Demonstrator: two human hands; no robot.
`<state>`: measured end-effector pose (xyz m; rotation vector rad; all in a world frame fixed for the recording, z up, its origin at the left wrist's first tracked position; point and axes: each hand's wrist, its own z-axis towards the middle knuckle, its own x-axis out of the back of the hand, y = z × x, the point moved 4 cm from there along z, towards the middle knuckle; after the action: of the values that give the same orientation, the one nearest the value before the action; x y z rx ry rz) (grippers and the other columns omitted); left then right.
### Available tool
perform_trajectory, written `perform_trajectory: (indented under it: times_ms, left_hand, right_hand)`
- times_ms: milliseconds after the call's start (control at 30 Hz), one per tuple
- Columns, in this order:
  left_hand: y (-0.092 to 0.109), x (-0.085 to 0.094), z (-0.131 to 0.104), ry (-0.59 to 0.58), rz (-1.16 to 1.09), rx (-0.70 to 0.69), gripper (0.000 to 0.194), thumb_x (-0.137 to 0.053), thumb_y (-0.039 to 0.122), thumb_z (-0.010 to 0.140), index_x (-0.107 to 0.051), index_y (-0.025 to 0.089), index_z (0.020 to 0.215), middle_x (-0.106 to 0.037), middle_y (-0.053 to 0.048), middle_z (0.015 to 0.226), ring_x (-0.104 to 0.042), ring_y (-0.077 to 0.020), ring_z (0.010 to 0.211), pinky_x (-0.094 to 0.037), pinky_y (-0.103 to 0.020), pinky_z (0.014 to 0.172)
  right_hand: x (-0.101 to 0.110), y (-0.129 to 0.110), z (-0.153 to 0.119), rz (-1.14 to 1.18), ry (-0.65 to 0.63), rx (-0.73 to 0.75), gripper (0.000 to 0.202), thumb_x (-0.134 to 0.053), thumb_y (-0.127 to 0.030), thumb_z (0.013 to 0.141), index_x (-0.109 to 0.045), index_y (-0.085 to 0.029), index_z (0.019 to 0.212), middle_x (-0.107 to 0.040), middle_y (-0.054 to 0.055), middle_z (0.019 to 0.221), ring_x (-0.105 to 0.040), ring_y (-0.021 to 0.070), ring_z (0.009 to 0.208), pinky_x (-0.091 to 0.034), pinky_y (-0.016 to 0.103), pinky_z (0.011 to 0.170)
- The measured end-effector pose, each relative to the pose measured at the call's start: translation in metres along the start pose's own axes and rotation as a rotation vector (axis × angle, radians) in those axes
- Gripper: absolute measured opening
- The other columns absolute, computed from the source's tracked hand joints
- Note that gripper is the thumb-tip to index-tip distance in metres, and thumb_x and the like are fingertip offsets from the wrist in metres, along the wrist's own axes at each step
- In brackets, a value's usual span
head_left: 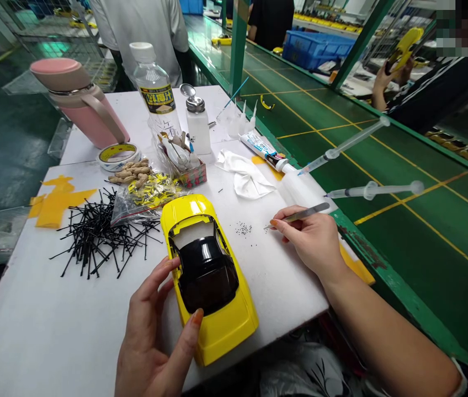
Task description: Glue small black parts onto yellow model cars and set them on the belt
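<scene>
My left hand (155, 325) grips a yellow toy car body (229, 331) with a black roof, thumb on its near side and fingers along its left flank. In my right hand (312, 237) is a pair of metal tweezers (306, 213), pinched between thumb and fingers. The tweezers' tip points down at the white tabletop, close to a scatter of tiny black specks (243, 228). Whether the tips hold a speck is too small to tell. To the car's left lies a heap of thin black plastic sticks (97, 237), beside a bag of small yellow parts (151, 190).
A pink flask (89, 110), a clear bottle (157, 94), a pump bottle (198, 127) and a tape roll (118, 156) stand at the back. Crumpled tissue (246, 173), a glue tube (265, 150) and two syringes (341, 146) lie right. Beyond runs a green conveyor (320, 132); other people work nearby.
</scene>
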<state>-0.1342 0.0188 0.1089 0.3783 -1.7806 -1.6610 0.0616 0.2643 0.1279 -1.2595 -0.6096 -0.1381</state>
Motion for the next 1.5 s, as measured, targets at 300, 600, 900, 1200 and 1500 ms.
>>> perform_trajectory:
  times_ms: [300, 600, 900, 1200, 1500]
  left_hand:
    - [0.000, -0.002, 0.001, -0.006, 0.013, -0.023, 0.058, -0.074, 0.038, 0.098, -0.054, 0.042, 0.152, -0.054, 0.001, 0.164, -0.055, -0.0245, 0.150, -0.049, -0.035, 0.126]
    - [0.006, -0.002, 0.002, 0.007, 0.060, -0.090, 0.055, -0.073, 0.036, 0.099, -0.054, 0.042, 0.151, -0.058, 0.001, 0.159, -0.058, -0.0176, 0.145, -0.051, -0.022, 0.117]
    - [0.006, -0.004, 0.000, -0.011, 0.043, -0.090, 0.056, -0.071, 0.033, 0.101, -0.052, 0.041, 0.153, -0.055, 0.001, 0.160, -0.057, -0.0158, 0.145, -0.047, -0.022, 0.120]
    - [0.005, -0.004, 0.000, -0.019, 0.042, -0.095, 0.058, -0.071, 0.032, 0.101, -0.050, 0.042, 0.154, -0.054, 0.000, 0.161, -0.056, -0.0178, 0.146, -0.046, -0.027, 0.122]
    - [0.003, -0.003, -0.001, -0.018, 0.029, -0.061, 0.059, -0.072, 0.032, 0.100, -0.050, 0.040, 0.154, -0.053, -0.003, 0.162, -0.053, -0.0243, 0.149, -0.044, -0.040, 0.126]
  right_hand:
    - [0.002, 0.001, 0.000, -0.009, 0.010, 0.063, 0.013, -0.078, -0.027, 0.085, -0.081, -0.016, 0.077, -0.080, 0.005, 0.077, -0.067, 0.0144, 0.054, -0.048, 0.027, 0.051]
    - [0.002, -0.045, -0.033, -0.077, -0.166, 0.771, 0.018, -0.073, -0.002, 0.096, -0.079, -0.017, 0.103, -0.083, 0.007, 0.096, -0.080, 0.0155, 0.085, -0.065, 0.023, 0.076]
    - [-0.014, -0.051, -0.058, -0.154, -0.225, 0.962, 0.019, -0.058, -0.008, 0.107, -0.075, -0.015, 0.111, -0.083, 0.010, 0.105, -0.081, 0.0173, 0.106, -0.067, 0.024, 0.094]
    - [-0.023, -0.050, -0.054, -0.145, -0.211, 1.029, 0.019, -0.055, -0.009, 0.109, -0.072, -0.015, 0.113, -0.083, 0.012, 0.105, -0.081, 0.0192, 0.103, -0.068, 0.027, 0.090]
    - [-0.022, -0.049, -0.055, -0.140, -0.232, 1.034, 0.021, -0.056, -0.006, 0.106, -0.074, -0.012, 0.112, -0.082, 0.015, 0.106, -0.082, 0.0224, 0.104, -0.069, 0.029, 0.090]
